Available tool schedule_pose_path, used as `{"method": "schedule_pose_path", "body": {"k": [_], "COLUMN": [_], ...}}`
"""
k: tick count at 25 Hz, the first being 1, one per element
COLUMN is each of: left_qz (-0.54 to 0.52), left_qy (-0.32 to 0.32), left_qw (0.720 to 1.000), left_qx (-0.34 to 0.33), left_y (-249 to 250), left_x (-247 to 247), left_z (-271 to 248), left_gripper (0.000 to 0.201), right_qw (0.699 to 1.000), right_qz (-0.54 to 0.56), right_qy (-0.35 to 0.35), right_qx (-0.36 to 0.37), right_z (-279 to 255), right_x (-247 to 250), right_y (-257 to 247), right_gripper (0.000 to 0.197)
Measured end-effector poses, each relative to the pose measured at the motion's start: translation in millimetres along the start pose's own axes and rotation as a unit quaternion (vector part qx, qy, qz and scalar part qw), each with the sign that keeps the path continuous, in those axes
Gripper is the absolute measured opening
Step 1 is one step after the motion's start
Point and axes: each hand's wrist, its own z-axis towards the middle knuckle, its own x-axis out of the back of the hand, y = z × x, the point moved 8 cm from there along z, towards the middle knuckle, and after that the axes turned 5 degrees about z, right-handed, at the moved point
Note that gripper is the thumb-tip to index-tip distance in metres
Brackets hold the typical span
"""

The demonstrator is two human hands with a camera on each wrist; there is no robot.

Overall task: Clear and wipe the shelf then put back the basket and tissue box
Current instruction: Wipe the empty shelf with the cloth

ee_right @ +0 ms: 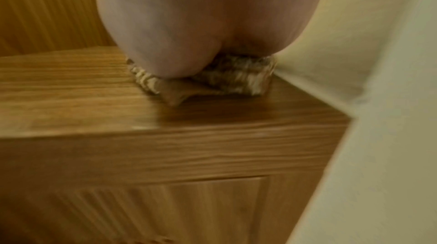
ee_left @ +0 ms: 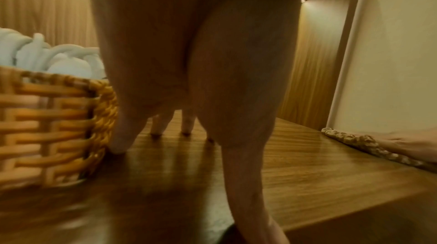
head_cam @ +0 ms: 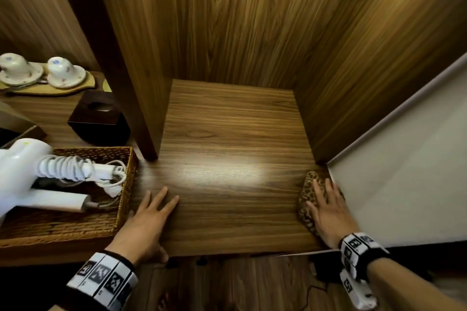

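The wooden shelf (head_cam: 227, 139) lies bare in the middle of the head view. My right hand (head_cam: 328, 209) presses flat on a leopard-print cloth (head_cam: 307, 192) at the shelf's front right corner, against the white wall; the right wrist view shows the cloth (ee_right: 236, 78) under my palm. My left hand (head_cam: 151, 212) rests flat on the shelf near its front edge, fingers straight, beside the wicker basket (head_cam: 75, 219). The basket (ee_left: 47, 126) holds a white hair dryer (head_cam: 30, 174) with a coiled cord. A dark tissue box (head_cam: 98, 118) stands behind the basket on the left.
Two upturned cups on saucers (head_cam: 43, 70) sit on a tray at the far left. A wooden divider panel (head_cam: 126, 83) separates the left area from the shelf bay. The white wall (head_cam: 404, 171) bounds the right side. A dark wood floor lies below the front edge.
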Motion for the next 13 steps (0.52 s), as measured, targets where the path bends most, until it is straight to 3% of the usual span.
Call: {"method": "schedule_pose_path", "body": {"k": [2, 4, 5, 7, 9, 11, 13], "left_qz": [-0.031, -0.045, -0.045, -0.051, -0.055, -0.065, -0.071], "left_qy": [-0.003, 0.008, 0.013, 0.02, 0.019, 0.014, 0.005], "left_qw": [1.0, 0.999, 0.999, 0.998, 0.998, 0.998, 0.997], "left_qx": [0.0, 0.0, 0.003, 0.005, 0.008, 0.002, -0.011], "left_y": [-3, -4, -4, -3, -4, -7, -5], "left_x": [-4, -5, -4, -3, -3, 1, 2], "left_z": [2, 5, 5, 3, 1, 2, 3], "left_gripper": [0.145, 0.148, 0.148, 0.15, 0.154, 0.155, 0.154], "right_qw": [0.998, 0.997, 0.999, 0.994, 0.97, 0.958, 0.969], "right_qz": [0.019, 0.033, 0.036, 0.022, 0.005, -0.032, -0.04], "right_qy": [0.012, 0.009, 0.007, 0.004, -0.042, -0.04, -0.009], "right_qx": [-0.057, -0.075, -0.039, 0.107, 0.24, 0.282, 0.243], "right_z": [13, 16, 13, -12, -52, -70, -46], "right_x": [1, -9, -15, -27, -50, -56, -37], "right_y": [-14, -66, -106, -197, -252, -250, -213], "right_gripper": [0.086, 0.07, 0.068, 0.07, 0.073, 0.075, 0.076]}}
